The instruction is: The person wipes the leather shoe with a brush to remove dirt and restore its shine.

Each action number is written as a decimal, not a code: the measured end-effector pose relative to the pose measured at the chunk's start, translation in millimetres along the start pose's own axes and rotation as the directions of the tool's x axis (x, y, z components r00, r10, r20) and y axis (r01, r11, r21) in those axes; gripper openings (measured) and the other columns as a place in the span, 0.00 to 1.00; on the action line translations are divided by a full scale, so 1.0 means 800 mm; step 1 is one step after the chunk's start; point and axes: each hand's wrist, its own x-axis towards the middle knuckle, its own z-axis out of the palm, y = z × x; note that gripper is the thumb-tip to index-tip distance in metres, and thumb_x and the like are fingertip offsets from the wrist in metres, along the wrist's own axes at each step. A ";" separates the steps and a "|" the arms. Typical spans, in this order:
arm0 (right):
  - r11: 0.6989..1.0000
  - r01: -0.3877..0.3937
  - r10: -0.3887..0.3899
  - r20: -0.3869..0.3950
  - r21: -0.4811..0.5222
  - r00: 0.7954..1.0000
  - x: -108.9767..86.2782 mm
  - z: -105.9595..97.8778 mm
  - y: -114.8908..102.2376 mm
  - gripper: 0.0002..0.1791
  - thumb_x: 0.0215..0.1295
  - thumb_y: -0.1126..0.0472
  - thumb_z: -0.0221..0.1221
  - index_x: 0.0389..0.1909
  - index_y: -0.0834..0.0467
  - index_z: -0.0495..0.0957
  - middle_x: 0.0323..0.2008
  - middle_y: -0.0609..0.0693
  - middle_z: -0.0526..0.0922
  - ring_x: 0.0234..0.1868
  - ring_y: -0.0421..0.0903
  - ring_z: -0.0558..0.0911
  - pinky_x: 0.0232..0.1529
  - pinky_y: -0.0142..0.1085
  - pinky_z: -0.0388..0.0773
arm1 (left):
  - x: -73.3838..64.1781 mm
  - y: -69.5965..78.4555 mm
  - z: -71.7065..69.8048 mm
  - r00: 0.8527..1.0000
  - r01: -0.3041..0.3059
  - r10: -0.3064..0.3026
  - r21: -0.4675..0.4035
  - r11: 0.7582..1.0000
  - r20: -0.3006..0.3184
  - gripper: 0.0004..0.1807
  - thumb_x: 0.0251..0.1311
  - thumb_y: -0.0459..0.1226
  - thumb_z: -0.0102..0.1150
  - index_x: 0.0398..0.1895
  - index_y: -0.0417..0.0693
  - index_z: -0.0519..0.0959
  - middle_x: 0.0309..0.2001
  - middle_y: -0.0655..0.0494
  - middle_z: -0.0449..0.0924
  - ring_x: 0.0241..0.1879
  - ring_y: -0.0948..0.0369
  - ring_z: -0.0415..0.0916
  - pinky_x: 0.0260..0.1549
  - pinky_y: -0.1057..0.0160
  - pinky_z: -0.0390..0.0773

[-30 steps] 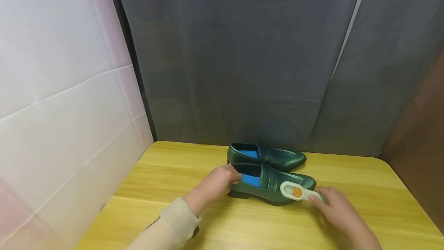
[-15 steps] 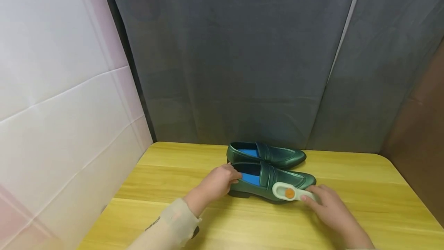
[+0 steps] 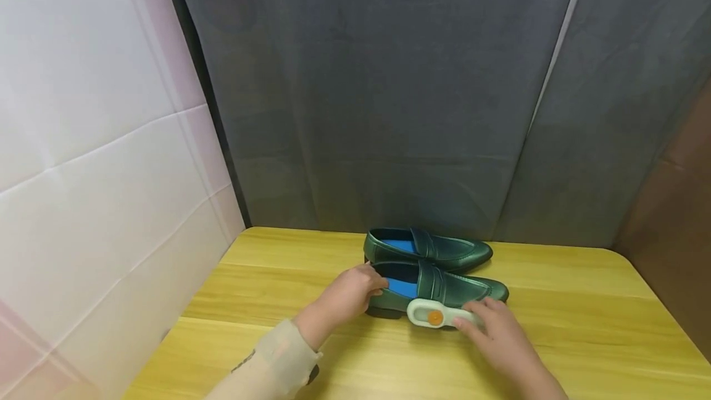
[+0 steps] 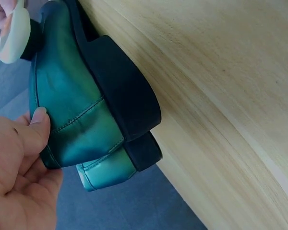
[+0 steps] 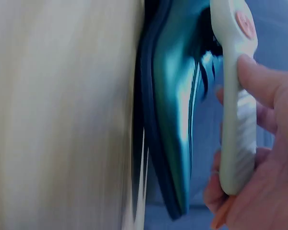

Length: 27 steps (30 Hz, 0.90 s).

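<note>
Two dark green loafers with blue insoles lie side by side, toes to the right: the near loafer (image 3: 466, 289) and the far loafer (image 3: 458, 253). My left hand (image 3: 351, 294) pinches the near one's rim at the heel, thumb outside in the left wrist view. In my right hand (image 3: 500, 338) is a shoe brush (image 3: 420, 312), pale with an orange button. Its dark bristles (image 4: 34, 40) touch the loafer's near side, around mid-length. My fingers curl round its ribbed handle (image 5: 238, 139) in the right wrist view. The insole's heel end is hidden by my left hand.
Both loafers stand on a yellow wood-grain table (image 3: 266, 289), close to its back edge. A dark grey fabric wall (image 3: 361, 110) rises behind. To the left is a white panel (image 3: 100, 110), to the right a brown one (image 3: 672, 202).
My right hand has carried the brush leftward along the near loafer's side, from near the toe toward the heel. The left hand keeps its grip, and the loafers stay practically in place.
</note>
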 end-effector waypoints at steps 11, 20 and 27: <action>0.997 -0.016 0.014 -0.020 -0.081 1.000 0.006 0.019 -0.039 0.21 0.65 0.41 0.64 0.46 0.53 0.86 0.34 0.41 0.74 0.38 0.40 0.68 0.42 0.38 0.71 | -0.001 0.002 -0.004 1.000 0.018 -0.018 0.013 1.000 0.003 0.13 0.60 0.22 0.63 0.37 0.49 0.86 0.31 0.59 0.85 0.35 0.65 0.82 0.64 0.52 0.77; 0.991 0.034 -0.038 -0.030 -0.129 0.999 0.016 0.039 -0.061 0.18 0.64 0.43 0.66 0.45 0.52 0.86 0.31 0.40 0.72 0.34 0.39 0.64 0.39 0.35 0.67 | 0.001 0.003 -0.003 0.999 0.037 -0.037 0.003 0.999 0.014 0.15 0.59 0.22 0.64 0.43 0.46 0.88 0.38 0.57 0.88 0.39 0.64 0.84 0.64 0.53 0.76; 0.983 0.067 -0.078 -0.058 -0.171 0.995 0.018 0.050 -0.070 0.18 0.63 0.41 0.65 0.43 0.51 0.85 0.30 0.40 0.71 0.33 0.39 0.64 0.39 0.36 0.67 | 0.002 0.004 -0.001 0.999 0.048 -0.048 -0.004 0.999 0.023 0.13 0.60 0.25 0.67 0.45 0.46 0.88 0.40 0.57 0.89 0.40 0.63 0.85 0.64 0.54 0.77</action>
